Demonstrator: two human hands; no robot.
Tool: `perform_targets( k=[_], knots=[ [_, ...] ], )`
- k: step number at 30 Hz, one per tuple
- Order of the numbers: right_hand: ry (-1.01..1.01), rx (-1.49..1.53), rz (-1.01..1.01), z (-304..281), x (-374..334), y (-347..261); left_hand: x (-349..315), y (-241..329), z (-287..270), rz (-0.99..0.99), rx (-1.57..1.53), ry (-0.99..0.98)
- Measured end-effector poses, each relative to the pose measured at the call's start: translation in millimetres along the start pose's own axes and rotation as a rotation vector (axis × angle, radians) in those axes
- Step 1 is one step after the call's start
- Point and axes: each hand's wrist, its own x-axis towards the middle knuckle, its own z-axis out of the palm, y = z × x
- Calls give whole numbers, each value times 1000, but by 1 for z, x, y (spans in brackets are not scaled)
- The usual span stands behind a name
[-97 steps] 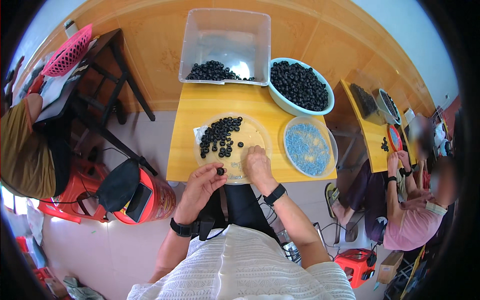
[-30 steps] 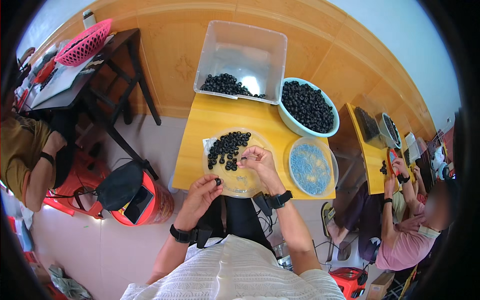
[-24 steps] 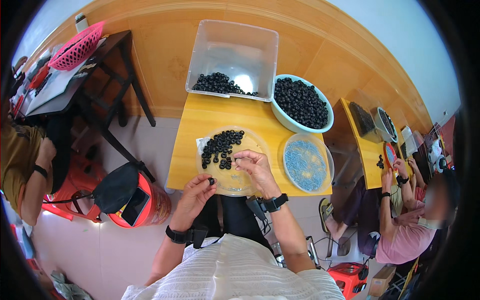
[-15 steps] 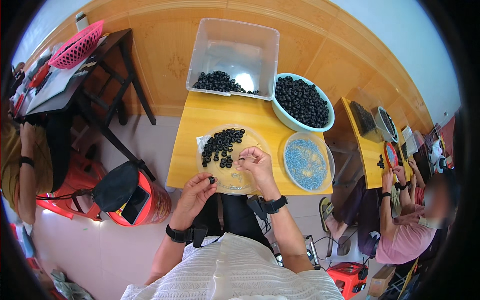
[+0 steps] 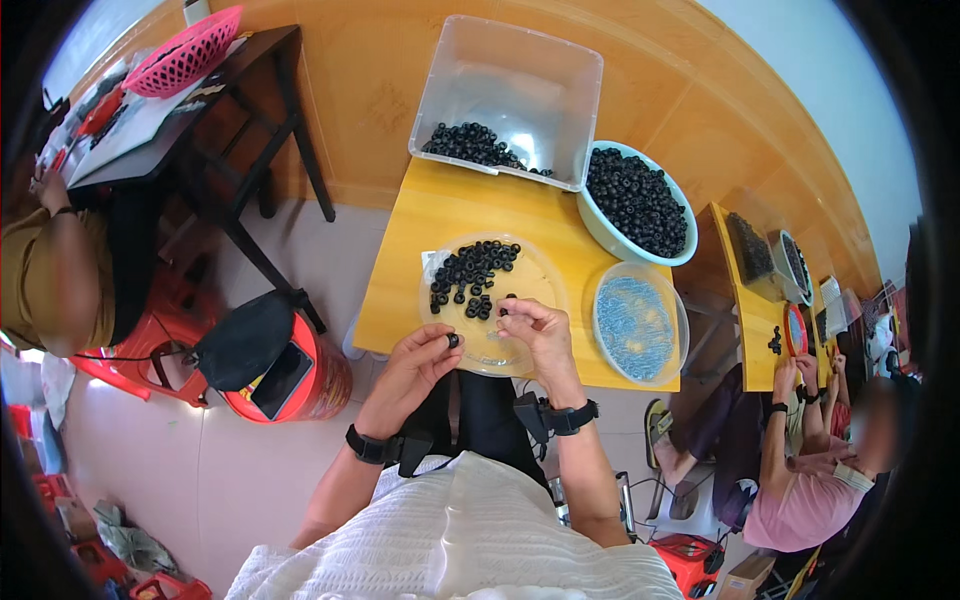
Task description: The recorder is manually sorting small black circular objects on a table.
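Tightly pinched: one black ring (image 5: 453,340)

At far left, a pink basket (image 5: 185,55) sits on a dark table (image 5: 265,45); nearer, a red bucket (image 5: 328,388) has a phone (image 5: 283,380) on top. Next comes the left hand (image 5: 408,368), thumb and finger clamped on the ring, near the left front rim of a clear round tray (image 5: 542,272). Loose rings (image 5: 470,262) lie in the tray's left and far part. Behind it on the yellow table (image 5: 420,215) stands a clear tub (image 5: 530,60), partly filled with more. Over the tray's right side, the right hand (image 5: 542,340) has its fingertips together on a dark piece (image 5: 503,312), too small to identify. Further right are a heaped pale blue basin (image 5: 620,238) and a round dish (image 5: 682,335) of blue bits (image 5: 633,325). At far right sits a person in pink (image 5: 805,510).
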Motion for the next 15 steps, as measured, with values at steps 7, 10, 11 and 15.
perform_targets(
  k=[7, 10, 11, 15],
  knots=[
    [-108, -38, 2, 12, -13, -16, 3, -1, 1, 12, 12, -19],
    [-70, -101, 28, 25, -24, -22, 4, -2, 1, 11, 34, -46],
    [-46, -201, -42, 29, -27, -22, 3, -1, 2, 17, 45, -62],
    [7, -442, -213, 43, -34, -30, 0, 0, 5, 21, 71, -84]
  ],
)
